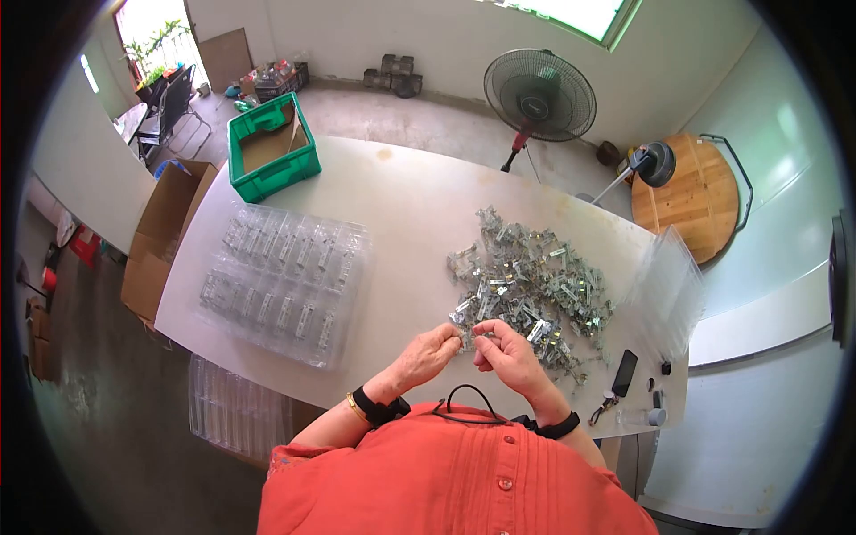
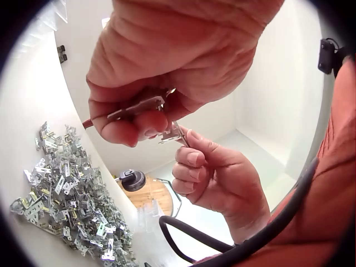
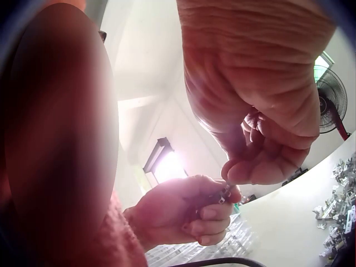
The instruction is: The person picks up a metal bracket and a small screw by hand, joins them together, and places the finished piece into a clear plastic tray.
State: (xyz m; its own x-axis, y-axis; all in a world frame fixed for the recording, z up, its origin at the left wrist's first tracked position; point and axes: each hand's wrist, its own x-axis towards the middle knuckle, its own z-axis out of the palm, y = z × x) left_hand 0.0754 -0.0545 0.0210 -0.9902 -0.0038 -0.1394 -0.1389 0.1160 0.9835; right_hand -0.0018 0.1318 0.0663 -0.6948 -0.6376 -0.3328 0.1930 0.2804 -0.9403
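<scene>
My left hand (image 1: 426,358) grips a small silver metal bracket (image 2: 136,108), its fingers curled round the flat plate. Close against it, my right hand (image 1: 510,357) pinches the bracket's thin far end between thumb and forefinger, the other fingers curled in. In the right wrist view the left hand (image 3: 186,211) shows below and the right hand (image 3: 261,128) above, fingertips meeting at the metal. Just beyond both hands spreads a loose heap of similar metal brackets (image 1: 535,285), some with brass-coloured bits.
Stacked clear plastic trays (image 1: 281,285) with brackets in rows stand at left, near a green crate (image 1: 276,178). More clear trays (image 1: 664,294) lean at the right edge. A phone (image 1: 625,373) and a small bottle (image 1: 644,416) lie at the near right. A cardboard box (image 1: 160,241) adjoins the table's left side.
</scene>
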